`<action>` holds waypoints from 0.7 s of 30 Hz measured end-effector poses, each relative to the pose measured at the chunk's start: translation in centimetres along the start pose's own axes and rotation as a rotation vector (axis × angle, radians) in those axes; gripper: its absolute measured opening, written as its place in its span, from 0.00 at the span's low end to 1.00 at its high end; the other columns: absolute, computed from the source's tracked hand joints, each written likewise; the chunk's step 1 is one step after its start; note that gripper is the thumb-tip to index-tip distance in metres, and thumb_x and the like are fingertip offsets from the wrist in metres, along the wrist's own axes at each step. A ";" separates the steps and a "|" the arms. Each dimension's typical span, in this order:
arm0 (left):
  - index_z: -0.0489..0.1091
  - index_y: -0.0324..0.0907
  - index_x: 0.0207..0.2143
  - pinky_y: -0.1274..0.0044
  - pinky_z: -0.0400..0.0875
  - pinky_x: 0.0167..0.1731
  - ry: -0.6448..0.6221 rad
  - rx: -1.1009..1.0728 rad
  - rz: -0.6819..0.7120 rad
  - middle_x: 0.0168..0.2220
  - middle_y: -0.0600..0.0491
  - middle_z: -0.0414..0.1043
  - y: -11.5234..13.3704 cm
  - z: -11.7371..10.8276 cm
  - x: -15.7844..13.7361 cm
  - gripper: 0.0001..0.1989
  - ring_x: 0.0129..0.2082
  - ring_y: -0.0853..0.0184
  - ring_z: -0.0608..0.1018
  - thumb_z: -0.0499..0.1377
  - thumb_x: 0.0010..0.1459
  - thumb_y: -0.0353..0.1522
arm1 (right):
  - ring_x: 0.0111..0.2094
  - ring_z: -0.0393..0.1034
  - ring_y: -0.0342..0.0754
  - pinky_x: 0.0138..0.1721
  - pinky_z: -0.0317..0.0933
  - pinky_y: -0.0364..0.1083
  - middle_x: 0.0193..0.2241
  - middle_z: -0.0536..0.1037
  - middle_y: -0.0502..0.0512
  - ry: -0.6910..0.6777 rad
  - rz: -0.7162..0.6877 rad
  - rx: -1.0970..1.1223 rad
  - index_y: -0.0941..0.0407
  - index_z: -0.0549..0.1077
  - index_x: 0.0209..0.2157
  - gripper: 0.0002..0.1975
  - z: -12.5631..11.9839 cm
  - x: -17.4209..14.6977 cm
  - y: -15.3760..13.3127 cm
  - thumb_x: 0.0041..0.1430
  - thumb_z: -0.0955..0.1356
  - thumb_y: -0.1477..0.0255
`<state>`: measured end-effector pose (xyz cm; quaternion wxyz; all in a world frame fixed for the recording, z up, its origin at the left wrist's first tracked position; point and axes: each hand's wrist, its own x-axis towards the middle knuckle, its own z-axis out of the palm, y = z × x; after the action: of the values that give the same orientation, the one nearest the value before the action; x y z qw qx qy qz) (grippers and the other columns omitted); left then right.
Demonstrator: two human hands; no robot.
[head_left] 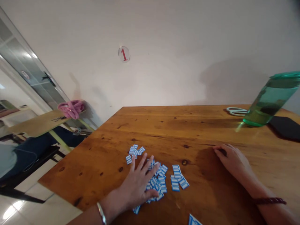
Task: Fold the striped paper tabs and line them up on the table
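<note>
My left hand (140, 181) lies flat with its fingers spread over a heap of small blue-and-white cards (161, 181), hiding part of it. Beyond my fingertips is a smaller loose cluster of the same cards (136, 151). To the right of the heap, a few more cards (178, 178) overlap on the wood. One card (193, 220) is cut off by the bottom edge of the view. My right hand (234, 159) rests on the table, apart from the cards, its fingers curled and the thumb near the index finger. No object shows in it.
On the right of the wooden table (152, 125) stand a green water bottle (269, 100), a dark phone (286, 127) and a coiled white cable (235, 111). At left, a seated person's leg (35, 150) is beside another table (35, 123) bearing a pink cloth (72, 108).
</note>
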<state>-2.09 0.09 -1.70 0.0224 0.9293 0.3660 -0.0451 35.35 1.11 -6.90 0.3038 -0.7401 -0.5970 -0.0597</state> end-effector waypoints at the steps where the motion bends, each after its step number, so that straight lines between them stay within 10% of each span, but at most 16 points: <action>1: 0.37 0.50 0.62 0.46 0.33 0.52 0.013 0.012 -0.080 0.64 0.47 0.35 -0.7 -0.1 0.3 0.37 0.62 0.49 0.39 0.41 0.53 0.54 | 0.36 0.68 0.55 0.32 0.62 0.51 0.32 0.75 0.57 0.000 -0.003 0.001 0.52 0.71 0.27 0.11 0.1 0.0 0.1 0.51 0.59 0.67; 8: 0.39 0.45 0.62 0.46 0.32 0.52 0.084 0.059 -0.350 0.63 0.45 0.42 -6.5 -0.1 1.8 0.33 0.62 0.52 0.43 0.38 0.58 0.50 | 0.36 0.69 0.56 0.32 0.62 0.53 0.33 0.75 0.57 0.002 -0.002 0.019 0.52 0.70 0.26 0.11 0.2 0.0 0.4 0.52 0.59 0.66; 18: 0.40 0.50 0.61 0.47 0.30 0.52 0.072 0.032 -0.153 0.64 0.49 0.41 -4.3 -0.5 0.1 0.32 0.63 0.53 0.41 0.39 0.57 0.51 | 0.37 0.69 0.57 0.32 0.62 0.52 0.33 0.75 0.58 -0.023 0.010 0.003 0.52 0.70 0.27 0.11 0.1 0.1 0.4 0.51 0.59 0.65; 21: 0.44 0.46 0.61 0.45 0.33 0.51 0.122 0.064 -0.342 0.63 0.45 0.43 -5.2 0.4 0.3 0.32 0.62 0.51 0.42 0.37 0.58 0.50 | 0.37 0.69 0.56 0.32 0.62 0.52 0.33 0.75 0.58 -0.009 0.007 0.004 0.52 0.70 0.26 0.11 0.2 0.1 0.4 0.51 0.59 0.66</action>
<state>-5.41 4.06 -2.15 -0.0372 0.8549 0.5175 -0.0034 35.69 1.26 -7.14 0.3027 -0.7418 -0.5959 -0.0543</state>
